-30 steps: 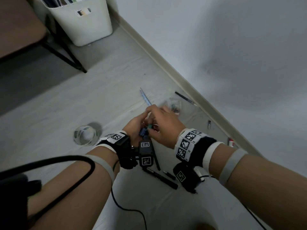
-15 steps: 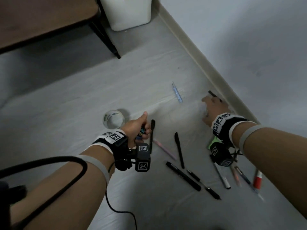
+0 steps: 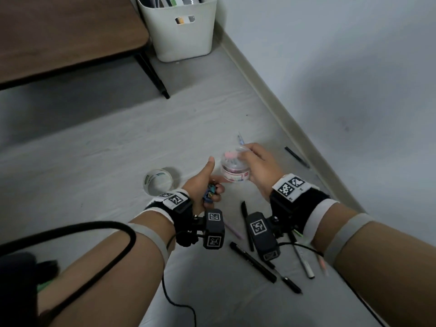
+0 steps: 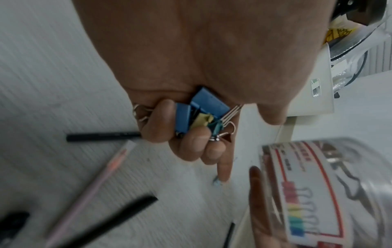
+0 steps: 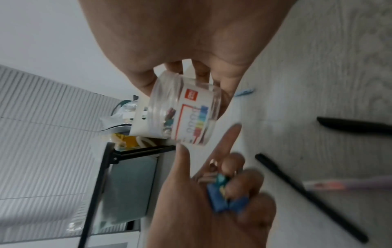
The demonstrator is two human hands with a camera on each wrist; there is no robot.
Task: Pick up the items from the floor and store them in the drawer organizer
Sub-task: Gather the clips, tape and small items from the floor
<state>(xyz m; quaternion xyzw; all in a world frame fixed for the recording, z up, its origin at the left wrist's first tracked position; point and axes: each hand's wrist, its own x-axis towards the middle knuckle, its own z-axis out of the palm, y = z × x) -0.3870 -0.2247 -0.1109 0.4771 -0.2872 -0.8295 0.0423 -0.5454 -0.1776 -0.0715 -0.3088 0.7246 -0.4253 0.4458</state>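
My left hand (image 3: 212,186) grips a bunch of binder clips (image 3: 209,194) in its curled fingers, thumb and forefinger sticking out; blue, yellow and teal clips (image 4: 201,110) show in the left wrist view. My right hand (image 3: 256,166) holds a clear round plastic jar (image 3: 233,169) off the floor, just right of the left hand. The jar (image 5: 186,115) has a label with coloured clips printed on it and a few clips inside. Its open mouth faces up and to the left. The jar (image 4: 318,193) is close to my left fingertips.
A roll of clear tape (image 3: 158,182) lies left of my hands. Several pens lie on the floor: a black pen (image 3: 252,261) under my wrists, a dark pen (image 3: 296,156) by the baseboard, a blue pen (image 3: 241,139) beyond the jar. A white bin (image 3: 181,31) and a table (image 3: 59,38) stand behind.
My right hand, which was reaching down near the wall, has picked up the jar and brought it beside my left hand. The left hand still holds the clips.
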